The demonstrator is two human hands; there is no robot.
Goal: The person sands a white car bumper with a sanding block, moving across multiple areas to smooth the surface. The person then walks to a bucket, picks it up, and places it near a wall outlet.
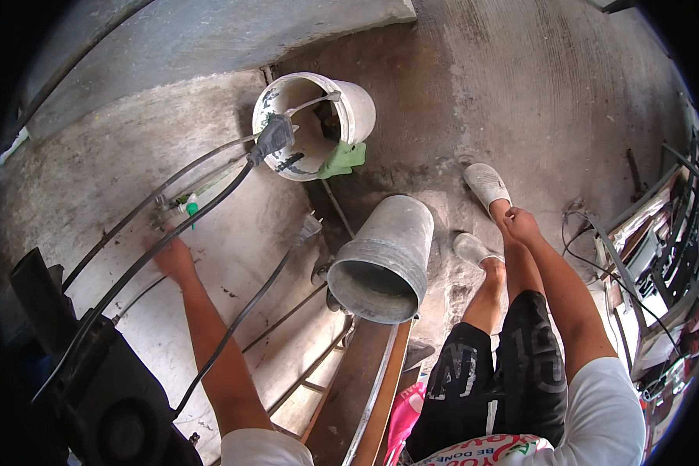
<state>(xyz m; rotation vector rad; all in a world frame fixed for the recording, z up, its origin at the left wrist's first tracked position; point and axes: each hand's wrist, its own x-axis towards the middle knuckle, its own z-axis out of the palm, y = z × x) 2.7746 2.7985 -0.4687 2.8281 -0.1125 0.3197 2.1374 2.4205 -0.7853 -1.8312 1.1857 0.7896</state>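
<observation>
My left hand (175, 258) reaches out over the pale concrete at the left, close below a wall tap (190, 208) with a green handle. Its fingers are smeared by motion, so I cannot see whether they touch or hold anything. My right hand (523, 225) hangs beside my lower leg with its fingers curled in, and nothing shows in it. Between my arms a grey bucket (388, 225) lies tilted, its open mouth toward me. Farther off stands a whitish bucket (357, 109) with a green cloth (342, 159) over its rim.
Black cables cross the left side; a black connector (276, 140) appears in front of the whitish bucket, a plug (311, 225) nearer. A black machine housing (109, 380) fills the lower left. A wooden board (357, 373) runs below the grey bucket. Metal scraps (660, 256) are piled at right.
</observation>
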